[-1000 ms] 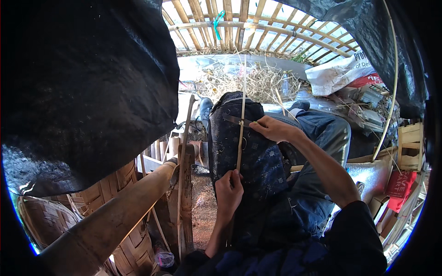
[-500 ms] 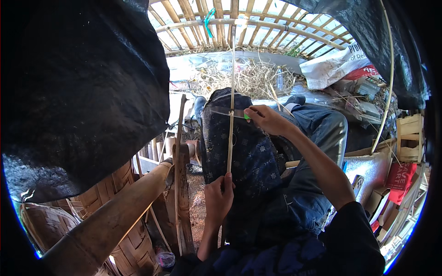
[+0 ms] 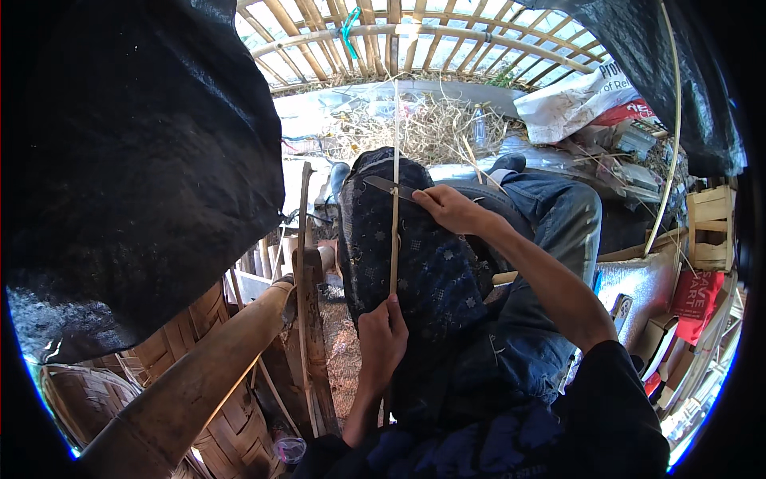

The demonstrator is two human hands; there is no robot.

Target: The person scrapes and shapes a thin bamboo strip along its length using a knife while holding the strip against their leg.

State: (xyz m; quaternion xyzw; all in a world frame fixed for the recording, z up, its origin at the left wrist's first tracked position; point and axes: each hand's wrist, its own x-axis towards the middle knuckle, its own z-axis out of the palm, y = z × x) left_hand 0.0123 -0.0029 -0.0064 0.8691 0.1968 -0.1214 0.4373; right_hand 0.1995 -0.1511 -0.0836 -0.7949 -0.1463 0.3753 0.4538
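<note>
Both my hands are occupied. L hand (image 3: 383, 339), at 6 o'clock, pinches the near end of a pale strip (image 3: 394, 259) btwn thumb & fingers; strip runs mid-view, approx straight, twd 12. R hand (image 3: 453, 210), at 2 o'clock, is closed round a knife (image 3: 378, 184), its blade pointing twd 10 & crossing the strip abt midway, w/ a small pale bit at the crossing. Can't tell from here how deep it bites. Dark patterned cloth (image 3: 439, 275) lies over the lap, beneath knife & strip.

Around: straw heap (image 3: 435, 128) at 12, white sack (image 3: 566, 108) nr 2, red bag (image 3: 698, 299) just past 3, thick bamboo pole (image 3: 191, 359) at 8, black sheet (image 3: 144, 160) at 10.
</note>
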